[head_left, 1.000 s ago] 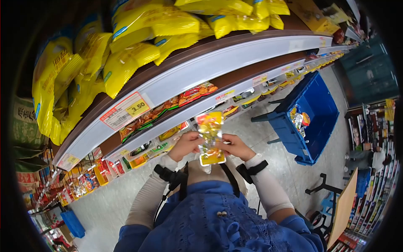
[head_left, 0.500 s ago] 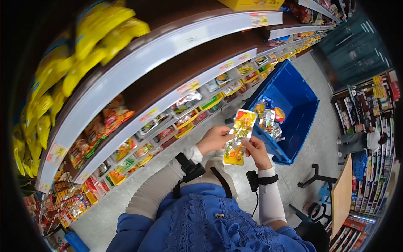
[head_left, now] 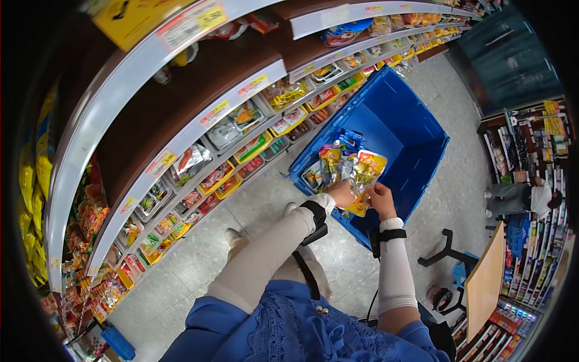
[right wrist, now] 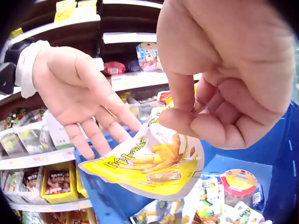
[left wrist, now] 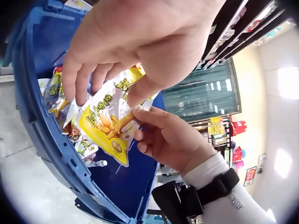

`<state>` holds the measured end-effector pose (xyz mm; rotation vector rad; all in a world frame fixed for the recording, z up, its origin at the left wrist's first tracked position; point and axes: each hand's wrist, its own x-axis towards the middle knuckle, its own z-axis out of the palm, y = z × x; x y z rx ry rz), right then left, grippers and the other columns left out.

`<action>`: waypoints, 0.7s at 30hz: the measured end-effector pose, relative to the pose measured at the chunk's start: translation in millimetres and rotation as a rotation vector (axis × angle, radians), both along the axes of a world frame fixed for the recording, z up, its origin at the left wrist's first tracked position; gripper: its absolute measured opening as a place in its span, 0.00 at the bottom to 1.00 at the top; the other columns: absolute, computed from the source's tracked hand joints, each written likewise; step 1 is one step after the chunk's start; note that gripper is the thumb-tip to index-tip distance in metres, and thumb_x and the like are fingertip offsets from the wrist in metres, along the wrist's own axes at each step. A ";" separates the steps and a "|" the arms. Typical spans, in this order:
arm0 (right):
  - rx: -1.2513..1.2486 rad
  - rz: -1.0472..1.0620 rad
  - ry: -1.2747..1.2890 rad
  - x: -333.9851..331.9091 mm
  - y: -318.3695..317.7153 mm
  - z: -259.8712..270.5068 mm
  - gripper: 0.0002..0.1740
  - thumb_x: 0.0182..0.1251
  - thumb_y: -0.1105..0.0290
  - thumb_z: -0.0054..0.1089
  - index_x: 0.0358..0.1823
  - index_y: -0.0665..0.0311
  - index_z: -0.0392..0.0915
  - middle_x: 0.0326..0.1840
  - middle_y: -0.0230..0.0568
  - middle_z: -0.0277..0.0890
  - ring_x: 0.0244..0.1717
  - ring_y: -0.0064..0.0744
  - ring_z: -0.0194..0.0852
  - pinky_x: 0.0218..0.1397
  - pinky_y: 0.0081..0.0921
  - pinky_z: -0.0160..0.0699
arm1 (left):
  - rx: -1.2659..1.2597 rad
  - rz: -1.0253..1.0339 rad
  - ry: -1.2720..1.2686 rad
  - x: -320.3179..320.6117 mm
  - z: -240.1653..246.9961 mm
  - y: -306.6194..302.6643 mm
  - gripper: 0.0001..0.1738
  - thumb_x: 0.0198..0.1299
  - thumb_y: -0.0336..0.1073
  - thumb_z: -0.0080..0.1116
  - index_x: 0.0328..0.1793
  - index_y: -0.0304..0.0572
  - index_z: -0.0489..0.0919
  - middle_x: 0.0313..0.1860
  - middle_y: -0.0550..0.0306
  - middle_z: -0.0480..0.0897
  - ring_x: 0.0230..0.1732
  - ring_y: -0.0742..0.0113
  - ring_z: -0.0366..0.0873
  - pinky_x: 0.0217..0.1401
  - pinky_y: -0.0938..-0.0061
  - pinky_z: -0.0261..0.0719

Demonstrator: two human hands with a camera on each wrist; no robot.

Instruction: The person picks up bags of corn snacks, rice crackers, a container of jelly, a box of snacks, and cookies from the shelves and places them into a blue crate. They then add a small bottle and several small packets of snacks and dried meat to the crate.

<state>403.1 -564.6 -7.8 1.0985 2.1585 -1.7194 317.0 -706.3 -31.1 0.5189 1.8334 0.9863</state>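
Note:
A yellow-and-white snack packet [head_left: 369,169], printed with what looks like chicken feet, is held over a blue bin [head_left: 427,140]. My right hand [head_left: 381,202] pinches its edge between thumb and curled fingers. At the packet's other side is my left hand [head_left: 344,194], its fingers spread and fairly straight, fingertips right at the packet's edge in the right wrist view. Beneath lie several other packets [head_left: 329,163] in the bin. A round tub [right wrist: 240,182] with a pinkish label sits among them.
Shelves [head_left: 259,77] with small trays of packaged food run along the left. Yellow bags [head_left: 42,181] hang at far left. A wooden board [head_left: 485,283] on a black-legged stand is at right, and another person [head_left: 512,199] is by the far-right racks.
Both hands have moved right with the packet, from beside the shelf to over the bin. The left hand's fingers have loosened from the packet; the right hand still pinches it.

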 end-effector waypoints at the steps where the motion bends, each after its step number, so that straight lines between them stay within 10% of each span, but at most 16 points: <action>1: 0.037 0.012 -0.065 0.2 10.1 -15.8 0.09 0.60 0.68 0.50 0.36 0.64 0.75 0.25 0.30 0.73 0.18 0.16 0.68 0.20 0.12 0.67 | -0.003 -0.004 -0.002 -0.8 -5.5 6.2 0.29 0.48 0.41 0.57 0.55 0.34 0.67 0.51 0.40 0.73 0.53 0.49 0.70 0.55 0.67 0.67; 11: 0.116 0.073 -0.383 5.4 38.2 -115.7 0.17 0.57 0.60 0.52 0.38 0.68 0.75 0.23 0.41 0.76 0.16 0.28 0.76 0.18 0.20 0.71 | -0.123 -0.192 0.082 -1.7 -40.0 21.5 0.22 0.45 0.38 0.55 0.46 0.32 0.74 0.45 0.39 0.76 0.49 0.47 0.73 0.51 0.65 0.69; 21: 0.061 0.006 -0.459 6.4 33.9 -104.2 0.19 0.55 0.64 0.50 0.44 0.70 0.73 0.21 0.42 0.76 0.16 0.28 0.76 0.13 0.20 0.67 | -0.144 -0.099 0.003 -7.8 -62.0 35.3 0.21 0.45 0.32 0.49 0.47 0.30 0.73 0.40 0.37 0.77 0.42 0.49 0.76 0.42 0.65 0.72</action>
